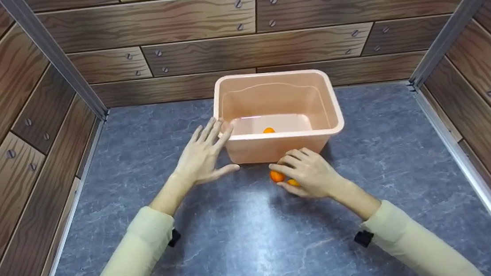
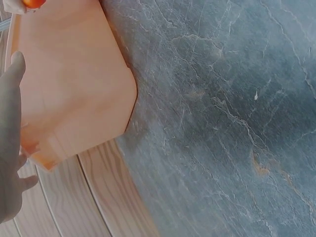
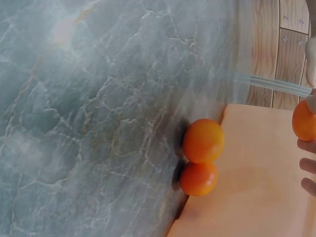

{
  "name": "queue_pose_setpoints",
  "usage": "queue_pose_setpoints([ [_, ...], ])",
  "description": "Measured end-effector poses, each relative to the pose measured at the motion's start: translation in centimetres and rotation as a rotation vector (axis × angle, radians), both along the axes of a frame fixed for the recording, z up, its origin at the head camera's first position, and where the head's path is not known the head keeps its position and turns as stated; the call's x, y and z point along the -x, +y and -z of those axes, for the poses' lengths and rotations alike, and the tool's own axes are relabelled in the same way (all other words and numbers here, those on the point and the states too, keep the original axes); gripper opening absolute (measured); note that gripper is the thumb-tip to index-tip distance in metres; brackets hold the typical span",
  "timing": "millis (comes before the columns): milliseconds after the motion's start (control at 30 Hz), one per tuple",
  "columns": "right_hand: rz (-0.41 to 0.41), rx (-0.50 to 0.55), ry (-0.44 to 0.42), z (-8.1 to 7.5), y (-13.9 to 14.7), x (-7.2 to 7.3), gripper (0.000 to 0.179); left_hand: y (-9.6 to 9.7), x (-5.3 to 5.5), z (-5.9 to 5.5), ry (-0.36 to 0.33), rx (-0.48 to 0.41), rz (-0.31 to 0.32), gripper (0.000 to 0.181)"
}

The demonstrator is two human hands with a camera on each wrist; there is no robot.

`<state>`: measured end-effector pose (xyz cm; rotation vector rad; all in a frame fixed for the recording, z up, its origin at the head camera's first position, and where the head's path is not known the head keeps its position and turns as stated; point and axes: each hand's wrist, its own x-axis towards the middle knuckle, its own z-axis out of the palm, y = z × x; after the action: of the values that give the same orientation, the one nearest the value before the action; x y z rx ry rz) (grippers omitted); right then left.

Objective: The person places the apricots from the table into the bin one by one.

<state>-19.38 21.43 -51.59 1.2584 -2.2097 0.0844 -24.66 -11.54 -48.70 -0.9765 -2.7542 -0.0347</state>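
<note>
A peach-coloured plastic bin (image 1: pixel 282 147) stands upright, with one orange-coloured fruit (image 1: pixel 269 130) visible inside. My left hand (image 1: pixel 202 155) has its fingers spread at the bin's front left corner; the fingertips reach the rim and the thumb sticks out along the front. In front of the bin, my right hand (image 1: pixel 313 174) grips a smooth round orange-coloured fruit (image 3: pixel 303 122) between thumb and fingers, above the floor. Two more such fruits, one (image 3: pixel 203 140) and another (image 3: pixel 198 178), lie touching each other by the bin's front wall. From the head view, the right hand partly covers the fruits.
Under everything is a grey marbled surface (image 1: pixel 246 244). Wood-patterned walls (image 1: pixel 202 55) enclose it at the back and both sides, with metal strips (image 1: pixel 475 175) along the edges. The back wall rises right behind the bin.
</note>
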Motion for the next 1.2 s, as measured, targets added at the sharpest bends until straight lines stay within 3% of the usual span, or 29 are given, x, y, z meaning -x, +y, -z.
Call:
queue_pose_setpoints([
  [433, -0.036, 0.059, 0.057, -1.6, 0.1, 0.5, 0.052, 0.0, 0.1, 0.0, 0.013, 0.005, 0.004, 0.11],
  [1200, -0.079, 0.155, 0.019, -4.5, 0.4, 1.6, 0.04, 0.0, 0.1, 0.1, 0.043, 0.009, 0.008, 0.11],
])
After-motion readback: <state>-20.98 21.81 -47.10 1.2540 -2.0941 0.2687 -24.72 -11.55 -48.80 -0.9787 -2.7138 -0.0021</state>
